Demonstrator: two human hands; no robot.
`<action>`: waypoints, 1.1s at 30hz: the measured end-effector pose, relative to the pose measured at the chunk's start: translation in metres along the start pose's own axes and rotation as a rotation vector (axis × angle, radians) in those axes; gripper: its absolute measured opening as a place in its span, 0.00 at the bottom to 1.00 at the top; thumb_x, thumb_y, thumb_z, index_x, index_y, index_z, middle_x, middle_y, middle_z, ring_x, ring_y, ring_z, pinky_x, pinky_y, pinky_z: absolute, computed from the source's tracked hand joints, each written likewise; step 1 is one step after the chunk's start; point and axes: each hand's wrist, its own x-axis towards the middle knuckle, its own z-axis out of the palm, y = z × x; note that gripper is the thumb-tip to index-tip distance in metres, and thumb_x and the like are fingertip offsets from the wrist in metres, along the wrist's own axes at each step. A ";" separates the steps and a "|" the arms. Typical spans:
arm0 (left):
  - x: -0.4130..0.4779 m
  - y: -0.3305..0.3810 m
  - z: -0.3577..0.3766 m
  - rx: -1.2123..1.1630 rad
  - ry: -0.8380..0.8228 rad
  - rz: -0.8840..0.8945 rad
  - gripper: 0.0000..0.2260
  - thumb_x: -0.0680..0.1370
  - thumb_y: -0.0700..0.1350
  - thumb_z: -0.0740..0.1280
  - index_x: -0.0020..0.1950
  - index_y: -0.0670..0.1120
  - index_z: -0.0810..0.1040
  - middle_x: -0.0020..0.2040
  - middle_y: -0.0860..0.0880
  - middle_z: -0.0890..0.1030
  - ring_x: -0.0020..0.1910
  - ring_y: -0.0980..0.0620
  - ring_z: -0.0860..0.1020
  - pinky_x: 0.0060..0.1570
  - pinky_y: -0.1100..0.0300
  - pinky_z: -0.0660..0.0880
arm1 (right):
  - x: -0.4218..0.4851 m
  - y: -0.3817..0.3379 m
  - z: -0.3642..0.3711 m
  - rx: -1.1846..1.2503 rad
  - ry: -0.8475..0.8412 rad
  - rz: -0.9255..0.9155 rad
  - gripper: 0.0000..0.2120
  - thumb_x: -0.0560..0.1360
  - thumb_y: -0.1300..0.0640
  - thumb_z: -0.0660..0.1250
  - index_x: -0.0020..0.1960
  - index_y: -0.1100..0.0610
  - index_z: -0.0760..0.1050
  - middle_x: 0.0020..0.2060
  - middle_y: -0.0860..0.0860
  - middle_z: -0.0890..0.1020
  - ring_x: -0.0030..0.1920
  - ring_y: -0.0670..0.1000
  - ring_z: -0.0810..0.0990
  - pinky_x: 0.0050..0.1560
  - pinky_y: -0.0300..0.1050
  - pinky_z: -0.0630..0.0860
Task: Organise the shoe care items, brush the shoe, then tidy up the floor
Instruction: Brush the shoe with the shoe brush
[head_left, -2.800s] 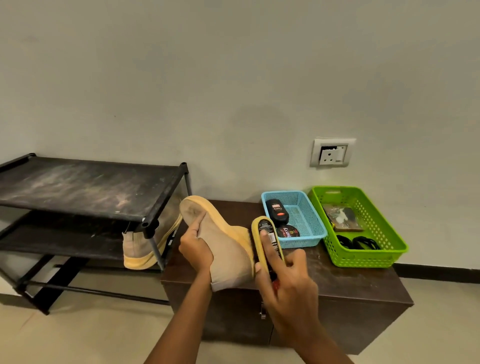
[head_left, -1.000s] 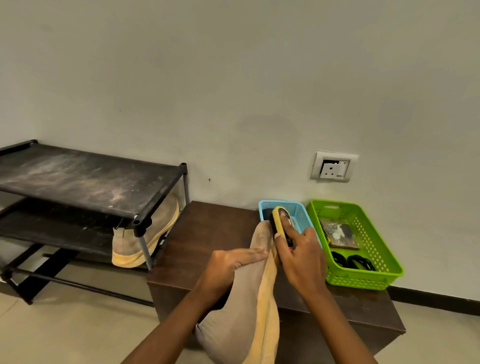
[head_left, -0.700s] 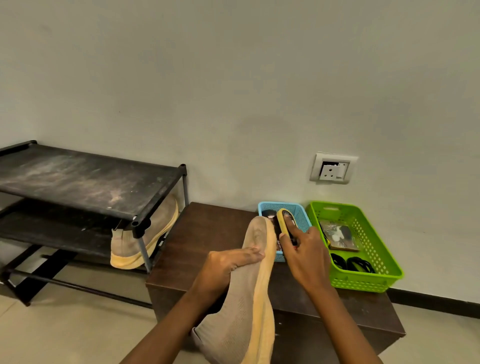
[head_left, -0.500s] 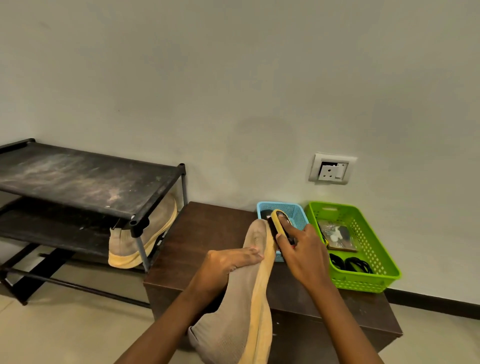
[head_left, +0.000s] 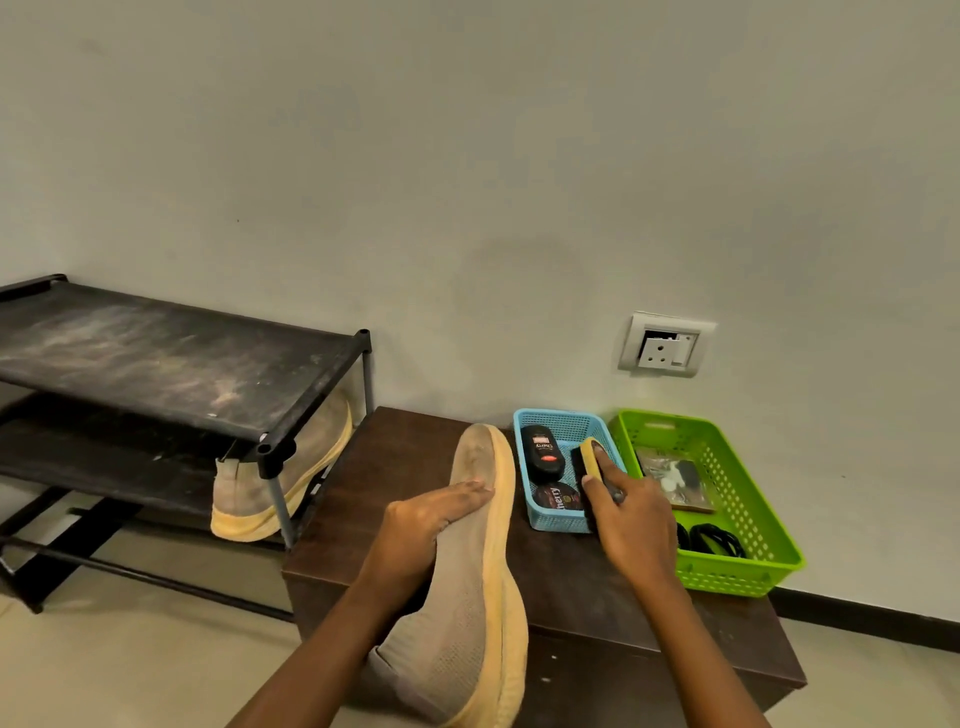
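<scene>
My left hand (head_left: 423, 525) grips a beige knit shoe (head_left: 467, 587) with a yellow sole, held toe-forward over the dark wooden cabinet (head_left: 415, 467). To its right, my right hand (head_left: 631, 519) holds a yellow-backed shoe brush (head_left: 589, 457) down inside the blue basket (head_left: 550, 522). In that basket also lie a black polish bottle (head_left: 543, 451) and a round polish tin (head_left: 563, 498). The brush is apart from the shoe.
A green basket (head_left: 748, 571) with a packet and black laces stands right of the blue one. A black two-tier shoe rack (head_left: 171, 369) stands at the left, with the matching shoe (head_left: 291, 467) on its lower shelf. A wall socket (head_left: 667, 345) is above the baskets.
The right hand has moved the brush off the shoe's toe, right and down into the blue basket. The left hand still holds the shoe, toe forward.
</scene>
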 end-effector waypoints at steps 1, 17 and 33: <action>-0.002 -0.006 0.001 0.040 -0.001 0.011 0.17 0.75 0.49 0.68 0.61 0.43 0.77 0.58 0.50 0.79 0.61 0.64 0.72 0.61 0.70 0.69 | 0.005 0.003 0.002 -0.006 0.004 0.027 0.19 0.76 0.46 0.62 0.67 0.42 0.70 0.48 0.58 0.78 0.47 0.58 0.77 0.42 0.46 0.69; 0.001 -0.027 0.000 0.454 -0.160 0.152 0.29 0.54 0.40 0.83 0.54 0.47 0.83 0.50 0.48 0.84 0.49 0.54 0.83 0.45 0.61 0.80 | 0.101 0.022 0.076 -0.696 -0.252 -0.024 0.20 0.80 0.52 0.55 0.71 0.48 0.63 0.61 0.57 0.72 0.59 0.58 0.76 0.53 0.48 0.73; 0.001 -0.028 0.003 0.487 -0.183 0.122 0.27 0.55 0.41 0.83 0.54 0.48 0.83 0.49 0.49 0.84 0.48 0.54 0.83 0.41 0.59 0.81 | 0.115 0.039 0.096 -0.724 -0.356 0.054 0.19 0.76 0.52 0.61 0.67 0.51 0.69 0.62 0.57 0.72 0.61 0.57 0.75 0.56 0.50 0.74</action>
